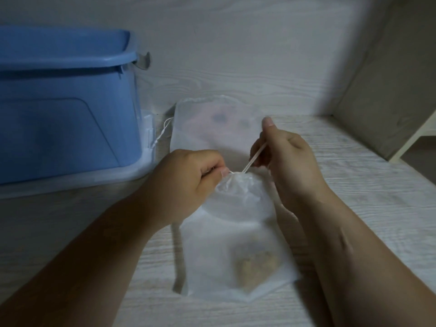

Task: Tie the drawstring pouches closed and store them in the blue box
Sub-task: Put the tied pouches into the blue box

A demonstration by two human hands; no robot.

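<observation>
Pinching thin cord (256,155) taut over gathered sheer mesh pouch (238,232): left hand (188,182), right hand (287,161) fingers clamped.

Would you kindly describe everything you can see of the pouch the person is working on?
The near pouch is a sheer, whitish mesh bag lying flat on the pale wood-grain table, its mouth pointing away from the person. The neck is gathered tight. The left hand pinches the neck, while the right hand pulls the drawstring taut, up and to the right. Something tan and grainy shows through near its bottom corner. Its far end lies close to a second pouch.
</observation>
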